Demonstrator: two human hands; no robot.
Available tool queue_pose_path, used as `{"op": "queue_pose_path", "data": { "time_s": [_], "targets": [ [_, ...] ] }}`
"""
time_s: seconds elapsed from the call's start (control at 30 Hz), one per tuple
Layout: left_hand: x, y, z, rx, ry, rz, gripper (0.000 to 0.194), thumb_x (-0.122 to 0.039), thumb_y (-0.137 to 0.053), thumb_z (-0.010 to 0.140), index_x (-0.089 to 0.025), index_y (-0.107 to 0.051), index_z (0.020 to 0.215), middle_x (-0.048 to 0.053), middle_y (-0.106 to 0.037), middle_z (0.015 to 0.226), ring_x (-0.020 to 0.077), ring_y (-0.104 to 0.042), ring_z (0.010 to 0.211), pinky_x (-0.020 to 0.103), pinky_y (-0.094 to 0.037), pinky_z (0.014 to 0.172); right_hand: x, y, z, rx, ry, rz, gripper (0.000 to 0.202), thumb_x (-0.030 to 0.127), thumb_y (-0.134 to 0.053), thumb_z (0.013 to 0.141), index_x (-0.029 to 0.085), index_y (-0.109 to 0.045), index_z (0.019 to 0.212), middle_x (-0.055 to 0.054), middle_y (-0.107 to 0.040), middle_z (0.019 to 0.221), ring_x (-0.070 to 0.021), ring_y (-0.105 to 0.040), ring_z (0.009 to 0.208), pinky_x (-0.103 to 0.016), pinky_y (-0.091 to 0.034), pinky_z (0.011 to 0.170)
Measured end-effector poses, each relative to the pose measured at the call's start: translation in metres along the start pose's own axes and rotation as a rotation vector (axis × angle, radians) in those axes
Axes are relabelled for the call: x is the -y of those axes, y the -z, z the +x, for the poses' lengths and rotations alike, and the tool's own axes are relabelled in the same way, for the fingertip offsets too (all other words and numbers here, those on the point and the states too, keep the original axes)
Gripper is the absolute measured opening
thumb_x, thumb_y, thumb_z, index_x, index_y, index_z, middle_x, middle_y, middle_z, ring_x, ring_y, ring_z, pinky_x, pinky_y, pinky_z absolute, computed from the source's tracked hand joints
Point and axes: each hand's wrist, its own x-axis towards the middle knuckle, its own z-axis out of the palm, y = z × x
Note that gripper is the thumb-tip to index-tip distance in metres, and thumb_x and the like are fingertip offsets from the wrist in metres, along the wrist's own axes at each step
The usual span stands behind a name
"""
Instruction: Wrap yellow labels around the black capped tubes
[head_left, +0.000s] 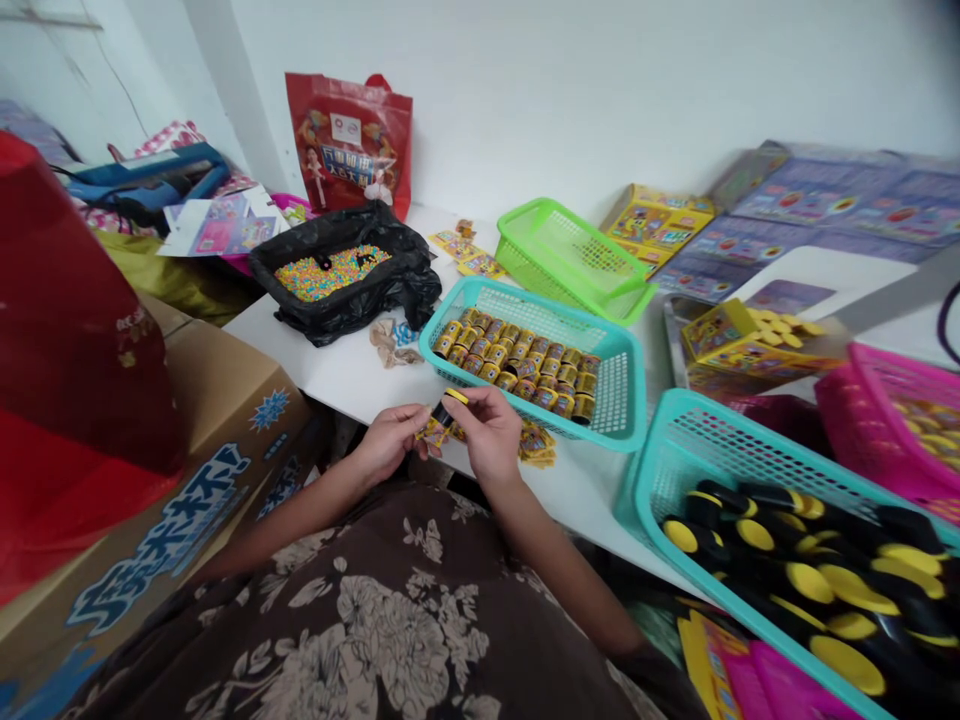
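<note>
Close to my body I hold a small black jar with a yellow lid (445, 408) in my right hand (491, 430), its fingers wrapped about the lid end. My left hand (391, 438) pinches a yellow printed label (433, 434) against the jar's side. A pile of similar labels (538, 446) lies on the table just past my right hand. Directly beyond sits a teal basket (616, 432), lined with rows of small labelled jars (525, 362). At right, a second teal basket (651, 520) contains many black jars with yellow lids (810, 582).
A black-lined bin (262, 262) of colourful pellets stands at the back left, near a red bag (349, 140). Behind the jars is a green basket (574, 255). A pink basket (851, 410) and yellow box (724, 340) stand right; a large carton (202, 400) is left.
</note>
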Motion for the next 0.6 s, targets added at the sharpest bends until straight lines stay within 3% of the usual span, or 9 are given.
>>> {"op": "queue_pose_path", "data": {
  "time_s": [0.33,0.6],
  "targets": [
    [0.0009,-0.0011,-0.0018,0.018,-0.020,-0.027,0.043,-0.048,-0.083,0.063,-0.012,-0.066,0.081,0.003,-0.067,0.071,0.0143,-0.065,0.059,0.021,-0.046,0.049,-0.0059,-0.0016,-0.0045,-0.056,0.074,-0.107,0.028,0.039,-0.081,0.067,0.020,-0.064,0.081,0.002,-0.064,0.067,-0.0128,-0.055,0.057,-0.028,-0.045,0.055],
    [0.0029,-0.0011,0.0005,0.019,0.000,-0.044,0.044,-0.051,-0.082,0.063,-0.011,-0.067,0.073,0.005,-0.068,0.070,0.0154,-0.065,0.058,0.025,-0.049,0.055,-0.0059,0.0015,-0.0033,-0.030,0.200,-0.237,0.023,0.039,-0.078,0.073,0.021,-0.066,0.082,0.001,-0.065,0.071,-0.0134,-0.055,0.060,-0.029,-0.046,0.059]
  ]
}}
